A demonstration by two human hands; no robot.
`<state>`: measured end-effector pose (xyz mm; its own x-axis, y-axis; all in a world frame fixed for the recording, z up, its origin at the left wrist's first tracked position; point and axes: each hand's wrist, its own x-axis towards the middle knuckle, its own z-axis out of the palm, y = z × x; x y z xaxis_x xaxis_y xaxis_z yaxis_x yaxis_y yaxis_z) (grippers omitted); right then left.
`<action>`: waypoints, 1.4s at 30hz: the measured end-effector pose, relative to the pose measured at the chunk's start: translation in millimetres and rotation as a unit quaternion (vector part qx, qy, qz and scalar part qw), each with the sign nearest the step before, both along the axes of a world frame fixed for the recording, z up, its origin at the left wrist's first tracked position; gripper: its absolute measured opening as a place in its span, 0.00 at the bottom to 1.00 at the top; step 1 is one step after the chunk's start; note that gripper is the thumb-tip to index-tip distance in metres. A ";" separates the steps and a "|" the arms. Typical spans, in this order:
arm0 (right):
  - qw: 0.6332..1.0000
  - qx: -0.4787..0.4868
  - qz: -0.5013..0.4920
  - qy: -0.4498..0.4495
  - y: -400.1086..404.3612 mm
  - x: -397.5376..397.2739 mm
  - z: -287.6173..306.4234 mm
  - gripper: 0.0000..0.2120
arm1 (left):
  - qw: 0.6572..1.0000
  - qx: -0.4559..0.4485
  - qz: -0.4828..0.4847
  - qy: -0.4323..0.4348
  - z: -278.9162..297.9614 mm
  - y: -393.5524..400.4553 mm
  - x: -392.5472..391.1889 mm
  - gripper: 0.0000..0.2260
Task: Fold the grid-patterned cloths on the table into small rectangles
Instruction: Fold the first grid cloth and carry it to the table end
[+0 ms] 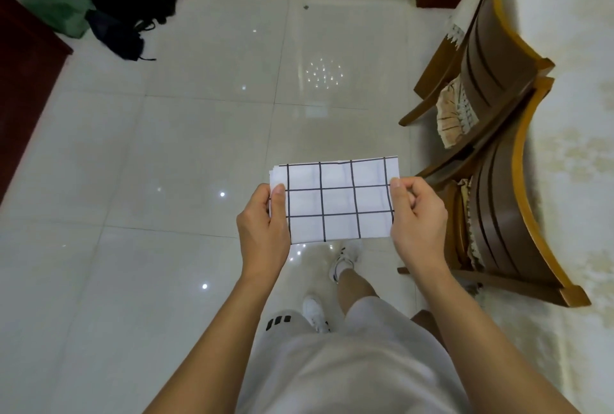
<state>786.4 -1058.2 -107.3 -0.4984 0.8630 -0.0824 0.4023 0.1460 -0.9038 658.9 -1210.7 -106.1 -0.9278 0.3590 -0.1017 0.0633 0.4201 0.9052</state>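
Cloth [335, 201], folded, black grid, no readable writing, pinched between left hand [264, 224] and right hand [417, 217].

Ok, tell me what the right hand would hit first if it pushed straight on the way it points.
Nothing close: the right hand, gripping the folded cloth, points forward over bare floor tiles. The way looks free, though depth is unclear.

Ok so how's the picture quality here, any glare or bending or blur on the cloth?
Head view: ceiling lights glare as bright specks on the glossy floor tiles; wide-angle bending curves the chairs near the right edge; the grid-patterned cloth, held between left hand and right hand, is evenly lit and sharp.
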 end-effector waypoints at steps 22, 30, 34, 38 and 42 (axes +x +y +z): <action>0.999 -0.014 -0.021 0.046 254.3 -136.3 -2.1 0.13 | 1.000 0.000 -0.012 -0.006 10.2 257.4 -137.9 0.19; 0.999 -0.009 -0.034 0.001 302.3 -189.1 -9.5 0.14 | 1.000 0.004 -0.019 -0.021 -0.8 305.7 -191.3 0.18; 0.999 -0.006 -0.035 0.005 329.2 -229.2 -11.9 0.12 | 0.999 0.006 -0.026 -0.031 -8.2 334.2 -234.1 0.18; 0.999 -0.006 -0.053 0.002 358.0 -282.8 -8.2 0.12 | 0.998 0.011 -0.048 -0.034 -11.2 366.8 -293.4 0.18; 0.997 -0.007 -0.074 -0.002 382.3 -338.7 -0.6 0.12 | 0.997 0.007 -0.073 -0.024 -8.8 398.8 -358.7 0.19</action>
